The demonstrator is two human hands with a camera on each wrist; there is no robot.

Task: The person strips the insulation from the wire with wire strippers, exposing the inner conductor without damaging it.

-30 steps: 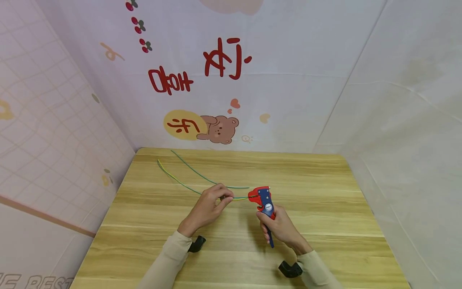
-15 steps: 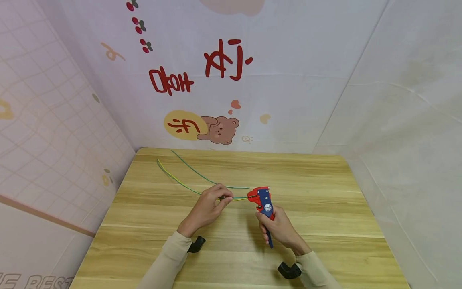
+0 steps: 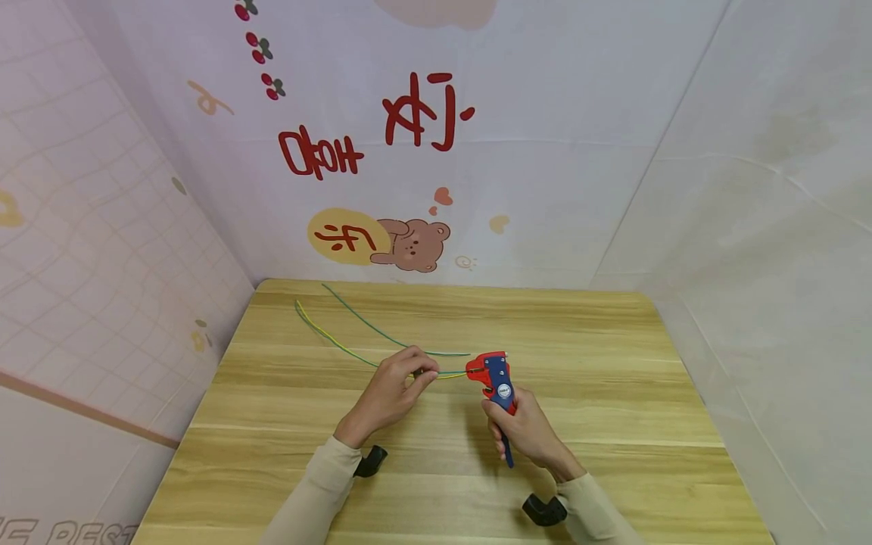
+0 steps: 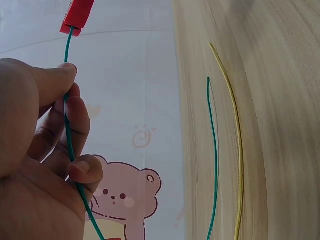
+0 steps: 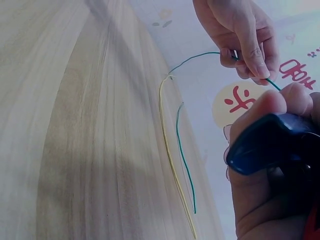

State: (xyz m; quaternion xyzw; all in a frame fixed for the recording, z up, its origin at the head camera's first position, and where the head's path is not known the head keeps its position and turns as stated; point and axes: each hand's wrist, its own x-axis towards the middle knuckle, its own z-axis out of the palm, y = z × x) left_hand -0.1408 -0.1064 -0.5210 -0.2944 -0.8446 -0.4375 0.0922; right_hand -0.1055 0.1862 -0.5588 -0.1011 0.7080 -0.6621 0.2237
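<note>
Pale cloth walls stand round the work; the left wall [image 3: 88,227] carries a faint grid, and the back wall [image 3: 545,151] shows red characters and a printed bear [image 3: 417,246]. Before them lies a table [image 3: 613,393] with light wood grain.

From the left side, the first green wire [image 4: 67,47] and a yellow wire [image 4: 241,160] begin near each other on the table; whether these ends touch, I cannot tell. Further back, the second green wire [image 4: 216,155] lies in a gentle curve, apart from both. The yellow one also rests on the table and passes below the left hand [image 3: 391,390].

This left hand, coming out of a beige sleeve [image 3: 313,492], pinches the first green wire between thumb and fingers, in a narrow grip. To the right of it, the same wire enters the red mouth of a blue and red hand tool [image 3: 500,375]. How firmly the mouth closes on it, I cannot tell. The right hand [image 3: 521,424] holds the tool by its handle, with fingers wrapped around. Beneath the right wrist sits a black device [image 3: 545,509].
</note>
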